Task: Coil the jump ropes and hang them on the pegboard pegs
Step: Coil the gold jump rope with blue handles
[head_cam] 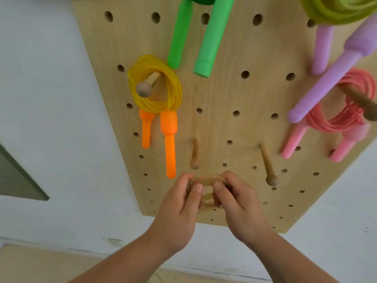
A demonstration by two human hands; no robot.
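Gripping a pale coiled rope (206, 179) low on the pegboard (224, 94)

Up left of the left hand (177, 203), a yellow rope (146, 63) with orange handles (168, 123) hangs on a peg (143, 89). Both hands, close together, pinch the pale coiled rope between them. Two wooden pegs (269, 172) jut just above the right hand (238, 201); a pink rope (336, 125) hangs up right

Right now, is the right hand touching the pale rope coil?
Touching. The head view shows the right hand with fingers curled round the pale rope coil.
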